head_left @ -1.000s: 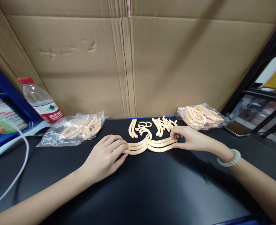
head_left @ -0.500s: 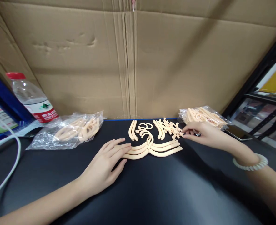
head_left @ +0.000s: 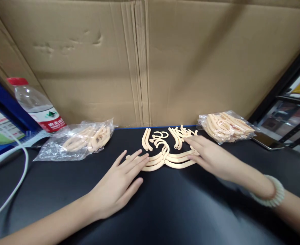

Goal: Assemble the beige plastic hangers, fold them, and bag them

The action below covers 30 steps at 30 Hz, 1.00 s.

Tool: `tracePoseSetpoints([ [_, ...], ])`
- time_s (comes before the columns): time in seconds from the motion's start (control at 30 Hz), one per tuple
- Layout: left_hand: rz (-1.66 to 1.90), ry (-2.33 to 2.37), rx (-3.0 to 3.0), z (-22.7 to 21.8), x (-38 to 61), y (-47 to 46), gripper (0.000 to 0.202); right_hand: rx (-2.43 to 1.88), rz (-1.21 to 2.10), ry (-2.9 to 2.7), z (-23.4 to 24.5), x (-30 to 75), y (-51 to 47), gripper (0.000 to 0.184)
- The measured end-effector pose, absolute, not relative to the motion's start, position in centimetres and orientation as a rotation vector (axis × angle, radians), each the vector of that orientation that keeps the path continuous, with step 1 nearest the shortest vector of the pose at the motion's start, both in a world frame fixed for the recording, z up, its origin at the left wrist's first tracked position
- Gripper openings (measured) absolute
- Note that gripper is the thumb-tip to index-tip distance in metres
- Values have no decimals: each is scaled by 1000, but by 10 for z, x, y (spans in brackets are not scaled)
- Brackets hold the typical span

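Cream plastic folding-hanger parts lie on the black table. At the centre, curved hanger arms fan out to both sides below several hooks. My left hand lies with spread fingers over the outer ends of the left hanger arms. Over the outer ends of the right arms is my right hand, its thumb apart from its stretched fingers. A small cream piece shows between that thumb and the fingers; whether it is gripped is unclear. Behind the right hand, small loose pieces are partly covered.
Separate hanger arms lie behind the hooks. Clear bags of cream parts stand at left and right. A red-capped water bottle, a white cable and a phone are nearby. A cardboard wall closes the back.
My right hand has moved left from the small loose pieces to the ends of the right hanger arms, and its fingers have opened out. My left hand stays on the left arms, fingers spread wider.
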<state>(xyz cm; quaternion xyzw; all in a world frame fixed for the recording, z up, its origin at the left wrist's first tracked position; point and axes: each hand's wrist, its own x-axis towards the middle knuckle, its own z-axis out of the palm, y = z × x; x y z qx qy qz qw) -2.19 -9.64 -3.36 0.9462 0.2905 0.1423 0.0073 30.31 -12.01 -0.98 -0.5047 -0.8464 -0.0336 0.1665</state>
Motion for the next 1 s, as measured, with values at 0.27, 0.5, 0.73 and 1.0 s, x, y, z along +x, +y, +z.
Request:
tracePoseSetpoints([
  [0.27,367,908,2970,-37,-16,-116,73,-1423,196,-2563,-34,265,-149,87],
  [0.5,238,760,2939,-30,-20,-99,77,-1455,237,-2539,-36,266,-144,87],
  [0.73,197,801,2927,-31,-19,-97,74,-1514,251,-2600,-33,266,-141,91],
  [1.0,312,866,2907,-33,-20,-99,73,-1442,154,-2516,-40,267,-138,84],
])
